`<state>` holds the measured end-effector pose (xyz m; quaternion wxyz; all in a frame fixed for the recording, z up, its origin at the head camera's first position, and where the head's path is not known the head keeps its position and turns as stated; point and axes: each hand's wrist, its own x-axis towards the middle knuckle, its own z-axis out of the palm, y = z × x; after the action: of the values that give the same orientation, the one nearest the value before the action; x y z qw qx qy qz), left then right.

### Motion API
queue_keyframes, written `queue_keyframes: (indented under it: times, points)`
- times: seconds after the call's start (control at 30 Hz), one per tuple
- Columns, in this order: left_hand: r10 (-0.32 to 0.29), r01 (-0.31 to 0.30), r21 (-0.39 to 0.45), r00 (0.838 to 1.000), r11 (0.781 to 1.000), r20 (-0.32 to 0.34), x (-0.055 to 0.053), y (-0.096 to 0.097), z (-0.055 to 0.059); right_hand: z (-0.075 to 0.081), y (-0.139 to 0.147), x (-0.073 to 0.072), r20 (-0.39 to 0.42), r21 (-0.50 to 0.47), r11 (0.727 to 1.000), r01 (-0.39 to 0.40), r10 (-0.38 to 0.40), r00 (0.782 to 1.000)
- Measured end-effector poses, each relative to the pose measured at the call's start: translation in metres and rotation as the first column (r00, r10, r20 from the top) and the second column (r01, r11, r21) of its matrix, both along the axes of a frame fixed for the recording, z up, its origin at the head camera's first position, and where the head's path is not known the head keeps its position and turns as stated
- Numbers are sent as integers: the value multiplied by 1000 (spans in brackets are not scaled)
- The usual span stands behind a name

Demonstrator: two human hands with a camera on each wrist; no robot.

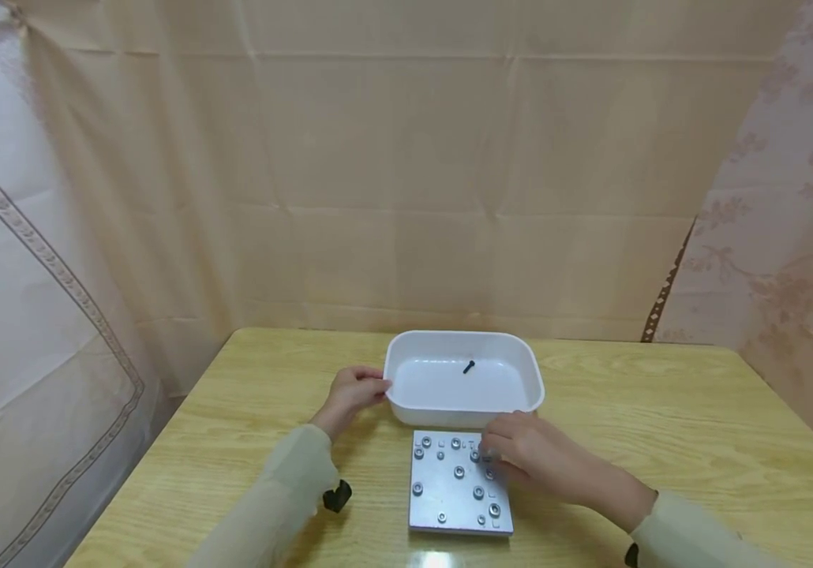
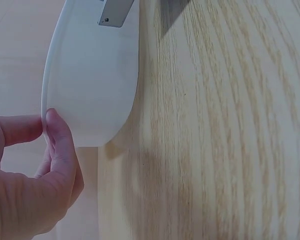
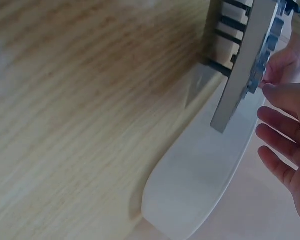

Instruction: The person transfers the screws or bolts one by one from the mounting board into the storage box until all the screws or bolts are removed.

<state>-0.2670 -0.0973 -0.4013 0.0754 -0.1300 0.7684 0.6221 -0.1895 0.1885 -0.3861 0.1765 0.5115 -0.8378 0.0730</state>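
A white plastic tub (image 1: 465, 418) stands at the back of the table with a black bolt (image 1: 469, 367) lying in it. My left hand (image 1: 360, 388) pinches the tub's left rim between thumb and fingers, also plain in the left wrist view. In front of the tub is a silver metal plate (image 1: 449, 501) set with several bolts, their dark shanks (image 3: 232, 24) sticking out underneath. My right hand (image 1: 530, 454) hovers over the plate's far right corner, hiding some bolts. In the right wrist view its fingers (image 3: 282, 142) are spread beside the bolt heads; nothing shows between them.
Both things stand on a wood-grain table (image 1: 634, 418). A beige cloth (image 1: 406, 181) hangs behind it, with patterned curtains (image 1: 797, 260) at the sides. The plate's far edge lies close to the tub's front wall.
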Motion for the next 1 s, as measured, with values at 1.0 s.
queue_keyframes:
  times: [1.0]
  points:
    - [-10,10,13,1000,1000,-3,0,0,0,-9,-8,15,-153,157,988,1,23,988]
